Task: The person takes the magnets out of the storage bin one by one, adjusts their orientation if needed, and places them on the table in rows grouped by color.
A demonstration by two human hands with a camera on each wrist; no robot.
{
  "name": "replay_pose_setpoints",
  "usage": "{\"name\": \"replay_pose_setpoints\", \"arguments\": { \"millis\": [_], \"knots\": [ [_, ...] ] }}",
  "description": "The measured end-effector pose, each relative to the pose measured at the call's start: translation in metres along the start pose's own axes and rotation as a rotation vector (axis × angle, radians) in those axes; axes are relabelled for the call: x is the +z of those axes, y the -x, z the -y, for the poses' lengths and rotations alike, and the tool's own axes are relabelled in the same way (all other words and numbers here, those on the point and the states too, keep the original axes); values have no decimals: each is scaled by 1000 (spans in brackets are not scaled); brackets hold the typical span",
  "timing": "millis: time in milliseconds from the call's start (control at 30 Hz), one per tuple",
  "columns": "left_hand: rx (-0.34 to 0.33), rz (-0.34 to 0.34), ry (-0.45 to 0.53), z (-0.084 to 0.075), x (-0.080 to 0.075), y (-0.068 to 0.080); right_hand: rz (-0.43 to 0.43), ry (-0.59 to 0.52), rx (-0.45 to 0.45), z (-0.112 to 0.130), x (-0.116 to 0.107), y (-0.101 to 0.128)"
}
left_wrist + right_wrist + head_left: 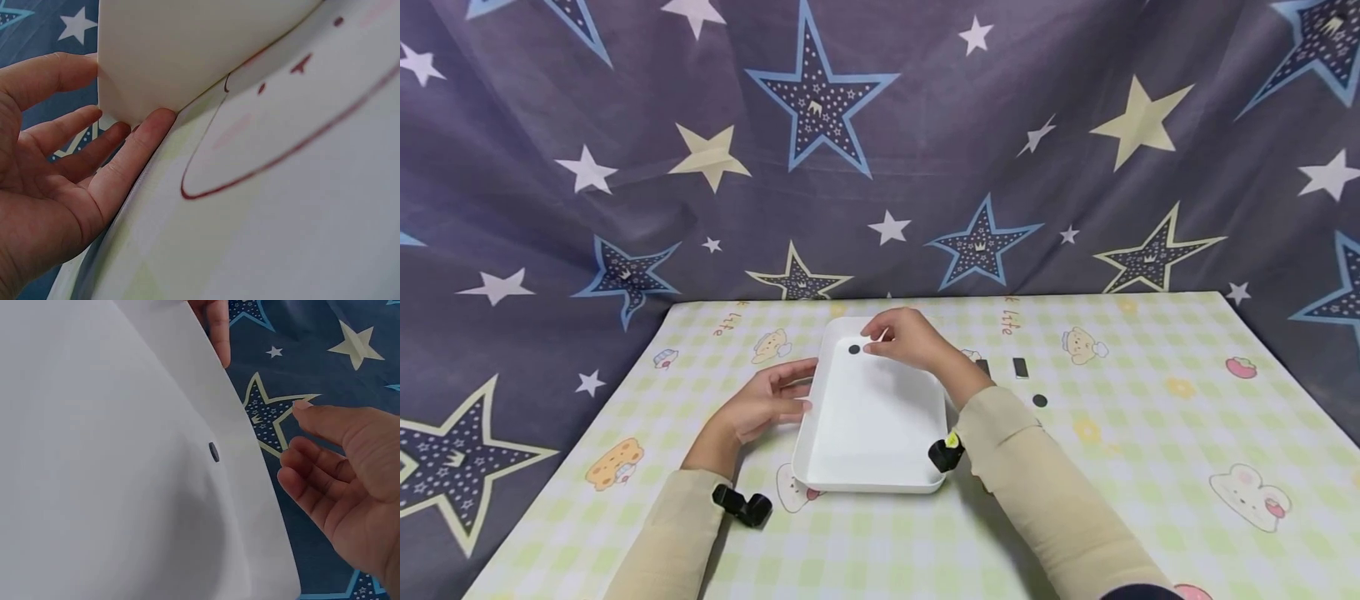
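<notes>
A white rectangular tray [880, 433] lies on the table, its long side running away from me. Inside it, near the far left corner, rests a small round black disc [854, 349], which the right wrist view also shows as a dark disc [214, 452] by the tray wall. My left hand [763, 404] touches the tray's left side with extended fingers; in the left wrist view, fingertips [164, 117] meet the tray's outer wall. Above the tray's far end hovers my right hand [910, 337], beside the disc, thumb and fingers apart and holding nothing.
Right of the tray lie a small black rectangular piece [1020, 367], a second dark piece [983, 366] partly hidden by the right wrist, and another black disc [1040, 401]. A checked cloth [1142, 442] covers the table; a star-patterned curtain [925, 108] hangs behind.
</notes>
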State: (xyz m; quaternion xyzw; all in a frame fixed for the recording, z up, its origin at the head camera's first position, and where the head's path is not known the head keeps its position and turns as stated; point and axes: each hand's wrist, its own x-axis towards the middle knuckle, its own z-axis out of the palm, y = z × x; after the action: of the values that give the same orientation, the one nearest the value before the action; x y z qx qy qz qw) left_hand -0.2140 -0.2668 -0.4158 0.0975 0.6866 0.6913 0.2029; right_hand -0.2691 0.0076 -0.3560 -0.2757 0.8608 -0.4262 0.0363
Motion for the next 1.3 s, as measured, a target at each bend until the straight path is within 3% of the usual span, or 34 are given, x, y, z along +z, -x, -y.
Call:
{"name": "replay_pose_setpoints", "arguments": {
  "millis": [400,567,733,900,1300],
  "knots": [
    [-7,-2,-8,-1,0,0,54,65,34,-15,23,-25],
    [-7,6,2,-2,1,0,32,48,23,-28,30,-31],
    [-5,6,4,-3,1,1,46,41,47,-32,37,-32],
    [-4,4,2,-2,1,2,92,106,104,-27,44,-31],
    [-1,8,5,-3,1,-1,133,138,122,-32,46,-28]
  ]
}}
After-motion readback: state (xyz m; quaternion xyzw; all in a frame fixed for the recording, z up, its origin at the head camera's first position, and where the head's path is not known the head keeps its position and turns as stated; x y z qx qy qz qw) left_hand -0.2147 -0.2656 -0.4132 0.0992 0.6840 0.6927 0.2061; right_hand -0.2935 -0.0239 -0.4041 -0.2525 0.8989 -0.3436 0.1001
